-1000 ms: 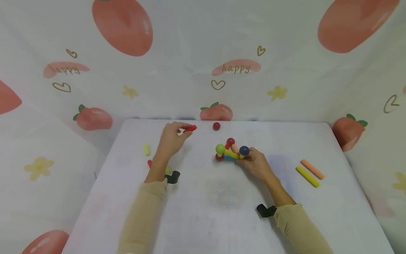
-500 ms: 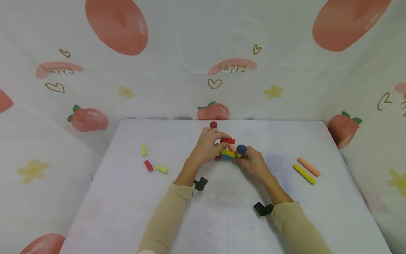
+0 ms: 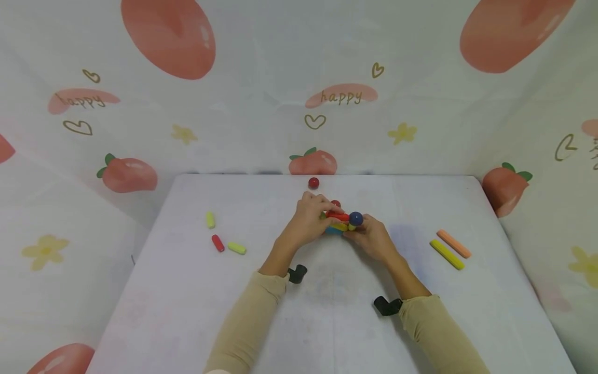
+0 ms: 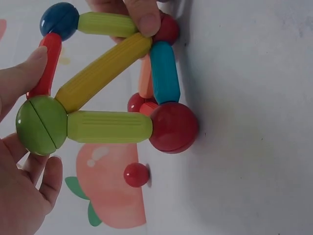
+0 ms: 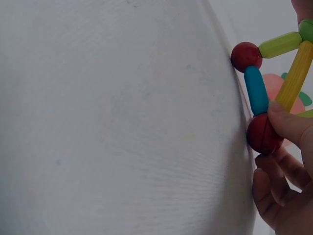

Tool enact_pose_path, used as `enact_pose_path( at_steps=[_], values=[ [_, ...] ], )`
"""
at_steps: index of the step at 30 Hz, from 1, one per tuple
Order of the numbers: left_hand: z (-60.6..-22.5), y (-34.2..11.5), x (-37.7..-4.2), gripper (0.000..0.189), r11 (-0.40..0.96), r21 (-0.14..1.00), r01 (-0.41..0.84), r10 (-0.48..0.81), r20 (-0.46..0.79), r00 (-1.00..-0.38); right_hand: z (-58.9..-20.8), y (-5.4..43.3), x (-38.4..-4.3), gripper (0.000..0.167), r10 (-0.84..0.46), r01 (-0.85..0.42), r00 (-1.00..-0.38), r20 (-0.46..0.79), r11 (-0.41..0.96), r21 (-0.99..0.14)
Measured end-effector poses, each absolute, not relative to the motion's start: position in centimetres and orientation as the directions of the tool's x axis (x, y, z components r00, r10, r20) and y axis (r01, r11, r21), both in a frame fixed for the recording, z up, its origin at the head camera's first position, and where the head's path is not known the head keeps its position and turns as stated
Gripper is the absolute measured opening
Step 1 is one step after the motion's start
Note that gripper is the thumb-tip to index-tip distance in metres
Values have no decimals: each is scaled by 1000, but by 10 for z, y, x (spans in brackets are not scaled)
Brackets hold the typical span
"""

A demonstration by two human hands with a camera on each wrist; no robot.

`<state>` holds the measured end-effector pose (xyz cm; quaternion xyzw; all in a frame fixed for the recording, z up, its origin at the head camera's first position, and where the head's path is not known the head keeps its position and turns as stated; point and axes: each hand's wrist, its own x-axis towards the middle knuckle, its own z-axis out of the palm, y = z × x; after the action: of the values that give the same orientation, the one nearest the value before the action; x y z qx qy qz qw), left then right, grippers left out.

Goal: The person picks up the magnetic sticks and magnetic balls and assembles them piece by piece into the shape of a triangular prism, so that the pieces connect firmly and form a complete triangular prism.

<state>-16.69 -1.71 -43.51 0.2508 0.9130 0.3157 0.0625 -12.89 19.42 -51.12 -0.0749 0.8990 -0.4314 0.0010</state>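
Note:
A frame of coloured rods and balls stands on the table between the two hands. My left hand (image 3: 306,221) pinches a short red rod (image 4: 47,68) along the frame's top. In the left wrist view this rod spans from the green ball (image 4: 41,125) to the blue ball (image 4: 58,21), seemingly touching both. Low on the near right corner, the thumb and fingers of my right hand (image 3: 374,236) grip a red ball (image 5: 264,134), where the long yellow rod (image 4: 105,73) and the blue rod (image 4: 165,72) meet. The frame's far side is partly hidden.
Behind the frame lies a loose red ball (image 3: 314,183). At the left are two yellow-green rods (image 3: 236,248) and a red rod (image 3: 217,243). An orange rod (image 3: 454,243) and a yellow rod (image 3: 447,254) lie at the right. A patterned cloth hangs behind the table.
My left hand has carried the red rod from the back left over to the frame and lowered it between the green and blue balls. My right hand has kept its hold.

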Motion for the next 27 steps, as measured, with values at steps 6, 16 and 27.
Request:
enact_pose_path(
  at_steps=[6, 16, 27],
  values=[
    [-437, -28, -162, 44, 677, 630, 381, 439, 69, -896, -508, 195, -129, 25, -140, -128, -989, 50, 620, -774],
    [-446, -39, -160, 32, 673, 581, 457, 457, 159, -875, -511, 192, -132, 27, -133, -100, -991, 21, 622, -776],
    [-452, -38, -155, 61, 772, 621, 134, 198, -35, -980, -512, 182, -120, 28, -135, -96, -991, 11, 642, -761]
  ],
)
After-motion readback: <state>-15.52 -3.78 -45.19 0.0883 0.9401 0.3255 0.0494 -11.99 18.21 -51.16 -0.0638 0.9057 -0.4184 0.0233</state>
